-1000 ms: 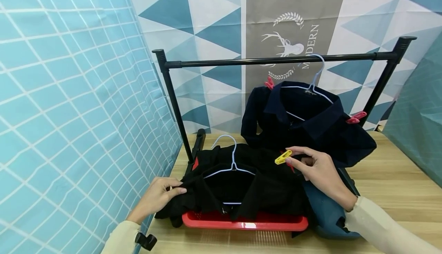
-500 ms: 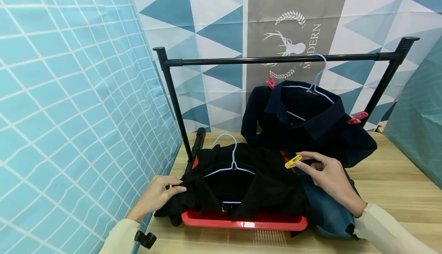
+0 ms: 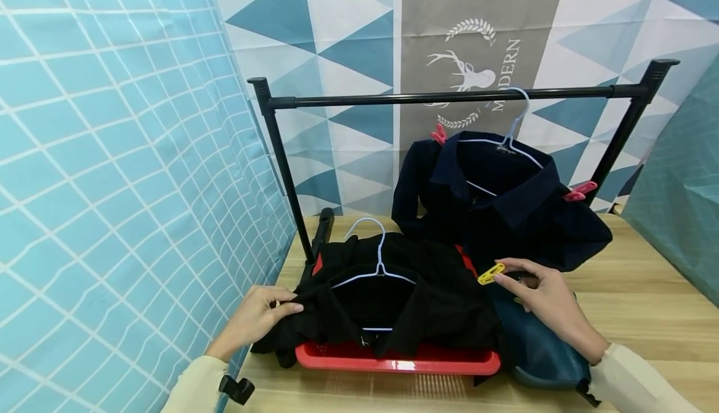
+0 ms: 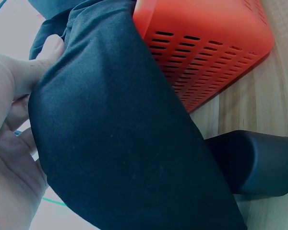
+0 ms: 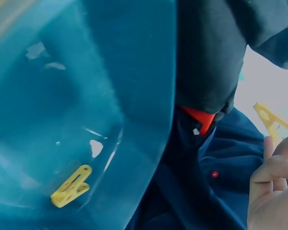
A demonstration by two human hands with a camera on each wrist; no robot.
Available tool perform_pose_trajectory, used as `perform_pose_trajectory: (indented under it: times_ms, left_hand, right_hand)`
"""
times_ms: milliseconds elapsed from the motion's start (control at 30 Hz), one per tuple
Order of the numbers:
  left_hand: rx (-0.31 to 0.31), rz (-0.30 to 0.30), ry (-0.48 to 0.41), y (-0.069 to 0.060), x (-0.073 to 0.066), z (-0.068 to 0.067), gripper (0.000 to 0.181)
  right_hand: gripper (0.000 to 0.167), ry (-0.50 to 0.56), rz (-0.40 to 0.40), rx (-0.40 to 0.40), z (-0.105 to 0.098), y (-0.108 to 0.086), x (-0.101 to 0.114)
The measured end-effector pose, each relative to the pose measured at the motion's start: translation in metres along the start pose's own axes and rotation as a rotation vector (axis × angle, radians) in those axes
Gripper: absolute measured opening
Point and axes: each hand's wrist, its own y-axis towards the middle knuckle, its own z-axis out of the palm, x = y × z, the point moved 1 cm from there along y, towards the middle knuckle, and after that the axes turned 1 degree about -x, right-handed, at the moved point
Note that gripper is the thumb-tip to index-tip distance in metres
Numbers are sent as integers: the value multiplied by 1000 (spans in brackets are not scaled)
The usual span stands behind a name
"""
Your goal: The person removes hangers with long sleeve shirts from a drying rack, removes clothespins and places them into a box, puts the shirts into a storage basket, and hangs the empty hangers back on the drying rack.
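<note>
At the shoulder of a black shirt [image 3: 455,307], my left hand [image 3: 255,319] pinches the cloth between thumb and fingers. A pale blue wire hanger [image 3: 379,263] sits inside that shirt's collar, its hook pointing up. The shirt lies over a red basket [image 3: 393,364], hiding most of it. To the right, my right hand [image 3: 553,307] pinches a yellow clothespin [image 3: 491,274] above a blue basin [image 3: 547,363]. Inside the basin, the right wrist view shows another yellow clothespin [image 5: 72,186]. The left wrist view shows the sleeve [image 4: 120,120] draped beside the basket's slotted wall [image 4: 201,57].
A black rack [image 3: 393,99] stands behind the basket. From its bar hangs a navy shirt [image 3: 505,213] on a hanger, with a red clothespin [image 3: 578,191] at one shoulder and a second red clothespin [image 3: 439,134] at the other. A blue gridded curtain [image 3: 140,182] borders the left side.
My right hand has moved right and nearer to me, carrying the yellow clothespin from above the black shirt to above the basin. My left hand stays at the shirt's shoulder.
</note>
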Motion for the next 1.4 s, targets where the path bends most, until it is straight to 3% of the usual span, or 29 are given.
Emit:
perform_pose_trajectory:
  times_ms: [233, 733, 967, 1200, 1400]
  left_hand:
    - [17, -18, -21, -1, 0, 0, 9]
    - [3, -16, -23, -2, 0, 2, 10]
    - [12, -27, -23, -2, -1, 1, 12]
    - [10, -32, -24, -1, 0, 1, 9]
    - [10, -29, -18, 0, 0, 1, 11]
  right_hand:
    - [48, 5, 70, 35, -3, -5, -9]
    - [51, -44, 117, 69, -4, -13, -32]
    - [58, -114, 158, 107, -9, -15, -48]
    - [53, -231, 130, 111, -15, -16, -56]
    - [48, -270, 156, 159, -18, -16, -58]
